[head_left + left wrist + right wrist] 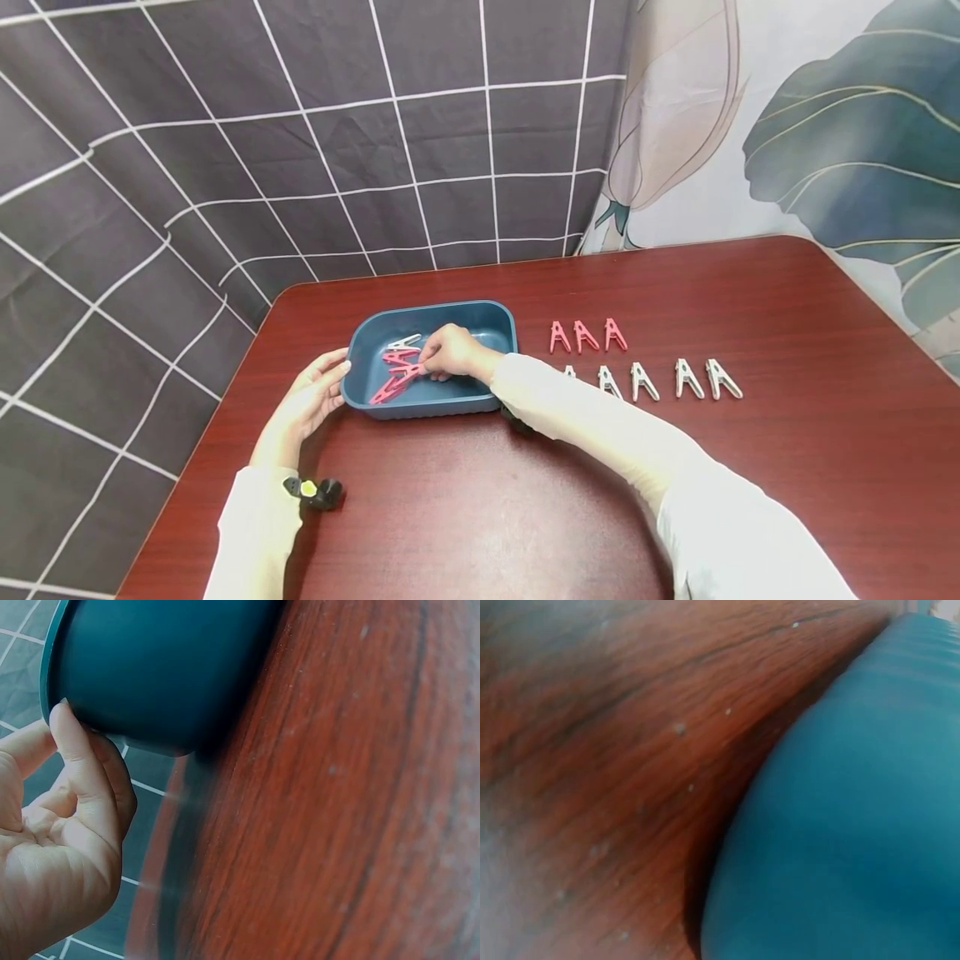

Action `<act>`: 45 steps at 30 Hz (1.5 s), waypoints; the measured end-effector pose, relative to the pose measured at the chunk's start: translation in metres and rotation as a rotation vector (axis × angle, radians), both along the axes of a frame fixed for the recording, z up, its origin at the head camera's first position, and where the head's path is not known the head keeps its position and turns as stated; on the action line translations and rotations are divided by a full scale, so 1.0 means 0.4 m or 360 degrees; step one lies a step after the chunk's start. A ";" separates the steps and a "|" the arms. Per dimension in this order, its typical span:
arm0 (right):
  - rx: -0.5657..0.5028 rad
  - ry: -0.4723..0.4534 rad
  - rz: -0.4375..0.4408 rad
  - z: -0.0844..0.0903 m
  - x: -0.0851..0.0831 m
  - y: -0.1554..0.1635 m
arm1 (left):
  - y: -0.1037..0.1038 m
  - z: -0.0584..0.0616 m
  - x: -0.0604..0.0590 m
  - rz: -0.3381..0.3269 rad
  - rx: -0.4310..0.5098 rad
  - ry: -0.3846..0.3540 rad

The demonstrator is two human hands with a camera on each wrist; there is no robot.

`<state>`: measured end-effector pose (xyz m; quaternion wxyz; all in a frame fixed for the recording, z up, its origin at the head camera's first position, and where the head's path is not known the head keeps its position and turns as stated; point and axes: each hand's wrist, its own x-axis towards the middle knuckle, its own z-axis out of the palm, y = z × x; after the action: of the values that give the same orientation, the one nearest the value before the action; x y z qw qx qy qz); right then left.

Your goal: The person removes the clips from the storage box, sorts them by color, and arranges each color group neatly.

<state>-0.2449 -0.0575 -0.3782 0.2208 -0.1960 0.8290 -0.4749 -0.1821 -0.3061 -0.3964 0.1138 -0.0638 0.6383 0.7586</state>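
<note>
A blue plastic bin (442,408) stands on the table, and my left hand (311,396) grips its left rim. The left wrist view shows the fingertips at the bin's edge (49,667). My right hand (453,352) reaches inside and pinches a pink clothespin (408,372). Close to that one lie another pink clothespin (388,389), a pink one (397,357) farther back and a white clothespin (405,342). The right wrist view has only the bin's outer wall (840,825) and tabletop, with the hand out of sight.
Right of the bin, three pink clothespins (582,336) stand in a row on the reddish-brown table (450,517). Several white clothespins (643,382) form a nearer row, partly covered by the right sleeve (600,433). A dark grid-patterned cloth (442,150) hangs behind the table.
</note>
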 end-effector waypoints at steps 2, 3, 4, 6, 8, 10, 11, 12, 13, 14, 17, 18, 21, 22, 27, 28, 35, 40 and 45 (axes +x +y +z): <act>-0.0063 -0.0076 -0.0035 -0.001 0.000 0.000 | 0.000 -0.002 0.001 -0.0005 0.0002 0.0013; -0.0105 -0.0121 -0.0054 -0.002 0.000 0.000 | 0.000 -0.002 0.002 -0.0006 0.0002 0.0019; -0.0142 -0.0160 -0.0070 -0.003 -0.001 0.000 | 0.000 -0.003 0.002 -0.0008 0.0003 0.0022; -0.0210 -0.0218 -0.0104 -0.005 -0.004 0.000 | 0.001 -0.003 0.003 -0.0008 0.0013 0.0020; -0.0258 -0.0258 -0.0137 -0.005 -0.005 0.002 | 0.002 -0.004 0.003 -0.0007 0.0020 0.0016; -0.0266 -0.0246 -0.0155 -0.005 -0.006 0.004 | 0.003 -0.005 0.003 -0.0005 0.0026 0.0012; -0.0269 -0.0234 -0.0160 -0.005 -0.006 0.005 | 0.003 -0.005 0.003 -0.0004 0.0022 0.0012; -0.0272 -0.0220 -0.0164 -0.003 -0.005 0.006 | 0.003 -0.005 0.003 -0.0006 0.0013 0.0016; -0.0271 -0.0205 -0.0166 -0.002 -0.004 0.007 | 0.004 -0.004 0.003 -0.0009 0.0005 0.0021; -0.0276 -0.0193 -0.0167 0.000 -0.003 0.009 | 0.005 -0.004 0.004 -0.0011 -0.0001 0.0024; -0.0292 -0.0158 -0.0169 0.004 0.000 0.012 | 0.007 0.000 0.005 -0.0009 -0.0025 0.0025; -0.0297 -0.0152 -0.0173 0.006 0.001 0.013 | 0.007 0.002 0.005 -0.0012 -0.0030 0.0027; -0.0309 -0.0143 -0.0197 0.012 0.005 0.019 | 0.009 0.006 0.005 -0.0010 -0.0040 0.0024; -0.0312 -0.0151 -0.0212 0.014 0.006 0.021 | 0.010 0.007 0.005 -0.0010 -0.0041 0.0024; -0.0311 -0.0219 -0.0289 0.023 0.008 0.038 | 0.008 0.010 0.002 -0.0016 -0.0032 0.0017; -0.0313 -0.0247 -0.0303 0.025 0.008 0.042 | 0.008 0.010 0.002 -0.0016 -0.0031 0.0015; -0.0463 -0.0491 -0.0307 0.042 0.014 0.060 | 0.008 0.023 0.006 -0.0004 -0.0018 -0.0020; -0.0577 -0.0565 -0.0263 0.060 0.023 0.080 | 0.015 0.041 0.018 -0.0030 0.0002 -0.0007; -0.0657 -0.0596 -0.0222 0.066 0.025 0.113 | 0.015 0.037 0.019 -0.0024 0.0018 -0.0011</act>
<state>-0.2350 -0.0124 -0.3518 0.2924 -0.0883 0.6711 -0.6755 -0.1746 -0.2999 -0.3816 0.1220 -0.0608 0.6341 0.7612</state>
